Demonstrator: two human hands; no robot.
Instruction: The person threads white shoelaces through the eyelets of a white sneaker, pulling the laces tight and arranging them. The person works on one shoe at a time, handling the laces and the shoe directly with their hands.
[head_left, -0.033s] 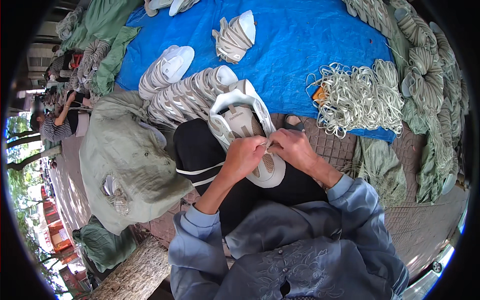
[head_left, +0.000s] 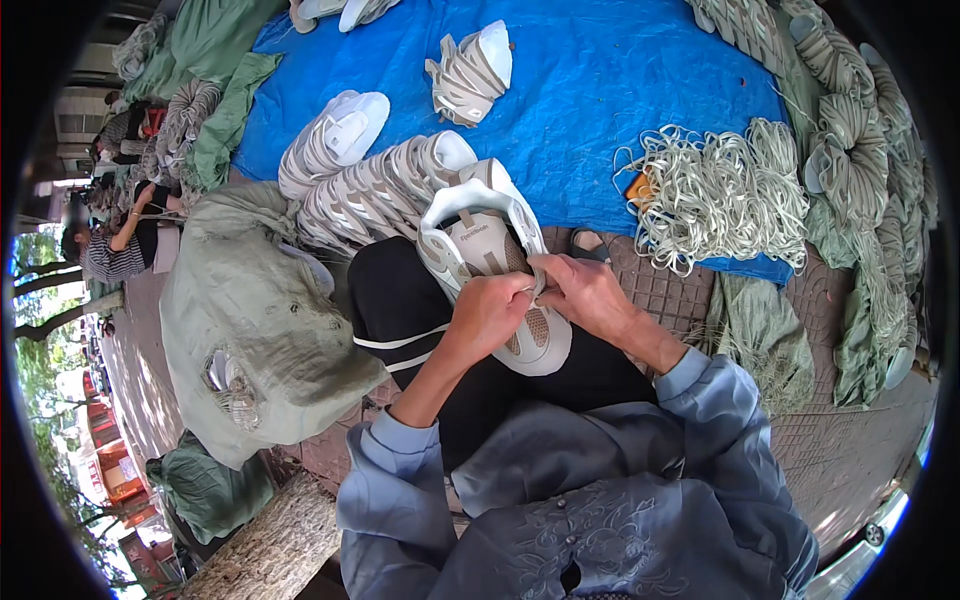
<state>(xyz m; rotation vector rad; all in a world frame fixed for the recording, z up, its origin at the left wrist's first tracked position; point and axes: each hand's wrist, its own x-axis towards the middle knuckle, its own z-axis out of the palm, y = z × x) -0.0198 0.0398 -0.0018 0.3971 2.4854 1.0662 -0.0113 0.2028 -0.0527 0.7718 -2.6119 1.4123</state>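
A white and beige shoe upper with brown mesh panels lies across my dark-trousered lap, its heel opening facing away from me. My left hand is closed over its middle, with a thin pale strand, seemingly a shoelace, at the thumb and fingertips. Close beside it, my right hand pinches at the right side edge of the upper. The fingertips of both hands nearly meet; exactly what lies between them is partly hidden.
A row of nested shoe uppers lies beyond my knee. More uppers rest on a blue tarp. At right is a heap of white laces; at left, a grey-green sack. Another person sits far left.
My right hand's fingers have shifted very slightly up and left along the upper's edge. My left hand and the shoe upper look almost unchanged.
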